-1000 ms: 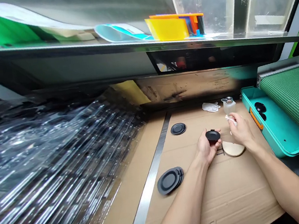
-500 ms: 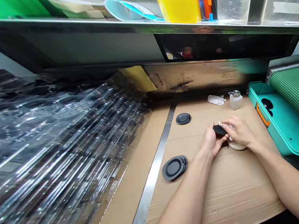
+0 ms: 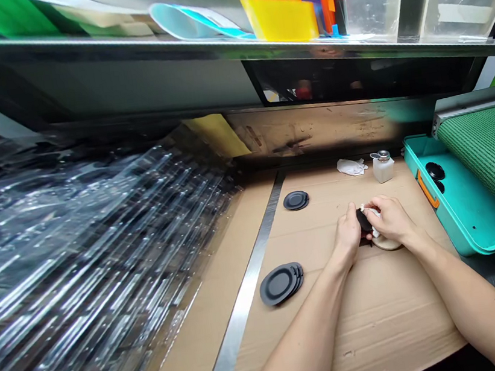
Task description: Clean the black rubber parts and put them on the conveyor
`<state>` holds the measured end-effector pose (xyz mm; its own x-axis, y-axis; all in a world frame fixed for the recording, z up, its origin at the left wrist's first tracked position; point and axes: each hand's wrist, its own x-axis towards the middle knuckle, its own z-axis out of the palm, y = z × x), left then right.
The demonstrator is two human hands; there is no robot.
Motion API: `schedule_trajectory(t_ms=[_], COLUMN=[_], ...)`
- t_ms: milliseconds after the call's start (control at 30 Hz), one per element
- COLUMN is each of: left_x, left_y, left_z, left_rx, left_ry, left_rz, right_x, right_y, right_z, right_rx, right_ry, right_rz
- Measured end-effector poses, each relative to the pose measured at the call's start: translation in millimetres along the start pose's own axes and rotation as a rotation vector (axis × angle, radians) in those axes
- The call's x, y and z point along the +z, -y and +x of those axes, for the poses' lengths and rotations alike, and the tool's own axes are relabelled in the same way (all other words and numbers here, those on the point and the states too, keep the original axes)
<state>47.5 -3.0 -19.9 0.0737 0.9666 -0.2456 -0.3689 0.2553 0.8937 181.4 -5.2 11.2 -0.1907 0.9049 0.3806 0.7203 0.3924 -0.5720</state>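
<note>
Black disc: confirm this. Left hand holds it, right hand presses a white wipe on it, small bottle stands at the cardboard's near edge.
One error: the head view shows the small bottle at the far edge of the cardboard, beyond the hands. The left hand does hold the black disc, and the right hand presses the white wipe on it.

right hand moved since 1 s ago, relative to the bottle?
Yes. The right hand with its white cloth has pulled back from the small bottle, toward the person and leftward, onto the black disc held in the left hand.
</note>
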Motion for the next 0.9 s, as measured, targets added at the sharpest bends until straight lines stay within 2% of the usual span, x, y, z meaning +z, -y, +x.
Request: schedule_trajectory(t_ms=[100,167,267,333,400,500,600,667,733,800,900], left_x=[0.3,1.0,2.2,0.9,-3.2,-13.1,-20.7,-22.4,-22.9,-24.3,-30.0], left_y=[1,2,1,-5,-16,-34,-44,-45,-45,-45,-46], left_z=[-1,-1,-1,-1,-2,-3,-4,-5,-5,-3,3], left_rx=[-0.022,-0.023,-0.027,-0.070,-0.172,-0.343,-0.391,-0.380,-0.338,-0.270,-0.186], left_ry=[0.005,-0.013,-0.012,0.013,0.054,0.164,0.246,0.257,0.249,0.235,0.213], left_rz=[-0.047,-0.068,-0.074,-0.132,-0.265,-0.545,-0.740,-0.774,-0.769,-0.765,-0.788], right_x=[-1,0,4,5,2,-7,-15,-19,-23,-27,-33], right_y=[-1,0,-2,-6,-13,-25,-32,-30,-22,-10,2], right_z=[0,0,0,0,0,2,2,1,-3,-10,-20], right_rx=[0.082,0.041,-0.029,0.031,0.106,0.139,0.180,0.150,0.024,-0.096,-0.108], right_ry=[-0.046,-0.095,-0.030,-0.006,-0.046,-0.126,-0.128,-0.092,-0.038,0.078,0.317], right_rz=[-0.063,-0.024,-0.014,-0.096,-0.164,-0.213,-0.319,-0.383,-0.376,-0.316,-0.292])
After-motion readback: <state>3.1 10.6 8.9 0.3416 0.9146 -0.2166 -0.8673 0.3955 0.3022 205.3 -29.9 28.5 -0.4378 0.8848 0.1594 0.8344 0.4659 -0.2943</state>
